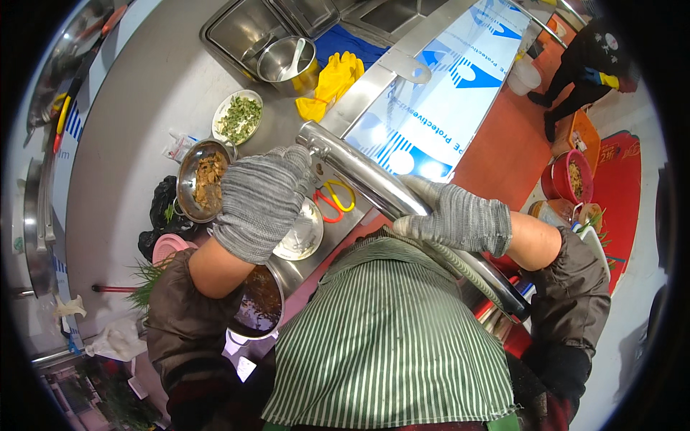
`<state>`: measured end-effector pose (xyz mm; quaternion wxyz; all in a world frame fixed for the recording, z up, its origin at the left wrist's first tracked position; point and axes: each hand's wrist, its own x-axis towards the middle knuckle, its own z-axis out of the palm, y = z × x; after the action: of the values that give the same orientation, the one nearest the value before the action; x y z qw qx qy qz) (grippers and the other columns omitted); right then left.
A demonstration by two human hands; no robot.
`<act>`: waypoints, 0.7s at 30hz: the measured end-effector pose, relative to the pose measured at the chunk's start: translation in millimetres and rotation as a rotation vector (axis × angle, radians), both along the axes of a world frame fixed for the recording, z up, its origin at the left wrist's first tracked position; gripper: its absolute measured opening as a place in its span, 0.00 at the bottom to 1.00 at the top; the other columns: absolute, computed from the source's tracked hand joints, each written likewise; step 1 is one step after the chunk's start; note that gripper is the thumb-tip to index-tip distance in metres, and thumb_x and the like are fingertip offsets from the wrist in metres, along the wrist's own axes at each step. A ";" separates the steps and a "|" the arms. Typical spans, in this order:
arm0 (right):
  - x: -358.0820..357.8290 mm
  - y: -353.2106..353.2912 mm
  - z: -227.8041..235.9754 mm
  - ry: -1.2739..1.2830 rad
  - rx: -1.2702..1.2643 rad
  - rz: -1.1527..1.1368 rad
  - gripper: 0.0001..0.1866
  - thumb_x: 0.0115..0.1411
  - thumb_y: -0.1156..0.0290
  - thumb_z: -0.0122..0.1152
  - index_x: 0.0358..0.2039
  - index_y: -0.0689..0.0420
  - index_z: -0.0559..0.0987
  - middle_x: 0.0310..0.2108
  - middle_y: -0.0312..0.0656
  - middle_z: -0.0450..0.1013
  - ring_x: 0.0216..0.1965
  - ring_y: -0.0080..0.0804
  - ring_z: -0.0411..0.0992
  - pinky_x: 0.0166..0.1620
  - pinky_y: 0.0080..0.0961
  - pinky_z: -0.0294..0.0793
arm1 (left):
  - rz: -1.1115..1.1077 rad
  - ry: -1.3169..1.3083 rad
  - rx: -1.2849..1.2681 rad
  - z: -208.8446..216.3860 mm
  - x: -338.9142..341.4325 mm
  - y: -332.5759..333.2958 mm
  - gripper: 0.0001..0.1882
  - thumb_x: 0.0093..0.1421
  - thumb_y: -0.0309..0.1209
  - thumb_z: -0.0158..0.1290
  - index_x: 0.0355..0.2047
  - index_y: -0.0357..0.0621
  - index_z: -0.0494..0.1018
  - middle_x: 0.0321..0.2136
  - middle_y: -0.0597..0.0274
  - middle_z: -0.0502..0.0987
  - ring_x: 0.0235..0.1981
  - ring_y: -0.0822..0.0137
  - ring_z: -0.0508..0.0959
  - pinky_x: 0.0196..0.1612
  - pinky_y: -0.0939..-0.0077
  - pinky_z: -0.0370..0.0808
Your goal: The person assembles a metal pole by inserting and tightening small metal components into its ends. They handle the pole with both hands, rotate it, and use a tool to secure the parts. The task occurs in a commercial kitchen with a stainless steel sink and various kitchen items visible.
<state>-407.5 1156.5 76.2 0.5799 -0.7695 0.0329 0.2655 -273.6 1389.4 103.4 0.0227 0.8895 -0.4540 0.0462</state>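
A shiny metal tube (359, 172) slants across the front of my striped apron, from the counter edge down to the lower right. My right hand (460, 215), in a grey knitted glove, is closed on the tube's middle, with the thumb and fingers to either side of it. My left hand (262, 201), gloved alike, is closed beside the tube's upper end. What its fingers hold is hidden. Under and beside it are a metal pan of brown chopped food (208, 179), a white-smeared bowl (302, 233) and scissors with red and yellow handles (334, 201).
On the steel counter stand a bowl of chopped greens (239, 118), a metal pot with a white spoon (287, 68) and yellow rubber gloves (334, 82). A pot of dark liquid (260, 302) is at the lower left. A person (593, 72) stands at the far right.
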 end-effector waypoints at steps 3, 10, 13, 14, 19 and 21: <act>2.7 -0.5 0.7 0.016 -0.025 0.014 0.36 0.54 0.49 0.62 0.56 0.60 0.66 0.40 0.48 0.72 0.40 0.34 0.73 0.44 0.28 0.74 | 0.159 0.216 -0.184 2.3 -2.2 -7.0 0.09 0.61 0.33 0.51 0.33 0.39 0.72 0.22 0.53 0.75 0.24 0.60 0.76 0.30 0.68 0.72; 2.9 -0.9 -1.6 0.039 0.033 0.032 0.37 0.55 0.49 0.61 0.57 0.61 0.64 0.43 0.49 0.71 0.46 0.36 0.71 0.51 0.29 0.70 | 0.616 0.935 -0.519 9.7 -3.2 -25.1 0.06 0.62 0.31 0.50 0.33 0.41 0.70 0.16 0.67 0.71 0.13 0.79 0.67 0.15 0.85 0.65; 3.8 -0.5 0.9 -0.027 -0.030 0.037 0.38 0.55 0.51 0.61 0.59 0.60 0.61 0.44 0.52 0.71 0.47 0.39 0.71 0.52 0.31 0.70 | 0.763 1.059 -0.612 12.8 -6.4 -27.9 0.07 0.62 0.32 0.50 0.35 0.41 0.69 0.15 0.67 0.70 0.10 0.80 0.63 0.12 0.85 0.59; 5.4 0.7 3.1 -0.049 -0.073 0.039 0.38 0.55 0.52 0.62 0.59 0.60 0.60 0.45 0.53 0.71 0.48 0.40 0.71 0.52 0.31 0.69 | 0.778 1.068 -0.645 12.4 -7.7 -28.4 0.08 0.62 0.32 0.51 0.35 0.41 0.69 0.15 0.66 0.70 0.11 0.79 0.63 0.12 0.83 0.58; 56.6 22.0 9.4 -0.994 -0.564 -0.089 0.32 0.49 0.63 0.66 0.55 0.53 0.67 0.46 0.49 0.72 0.51 0.46 0.68 0.54 0.37 0.68 | 0.683 0.836 -0.654 -6.7 -19.8 -30.2 0.14 0.65 0.32 0.47 0.48 0.38 0.66 0.25 0.62 0.72 0.18 0.78 0.68 0.23 0.81 0.69; 86.5 29.9 8.1 -1.072 -0.676 -0.076 0.25 0.46 0.65 0.66 0.47 0.52 0.75 0.45 0.47 0.72 0.50 0.46 0.68 0.53 0.38 0.68 | 0.565 0.747 -0.746 -16.8 -19.4 -30.3 0.17 0.65 0.30 0.46 0.53 0.40 0.63 0.29 0.59 0.72 0.18 0.77 0.68 0.24 0.80 0.69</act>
<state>-321.0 1186.4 84.4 0.2500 -0.9345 -0.1526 -0.2024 -293.0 1359.1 86.6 0.4783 0.8638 -0.1144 -0.1093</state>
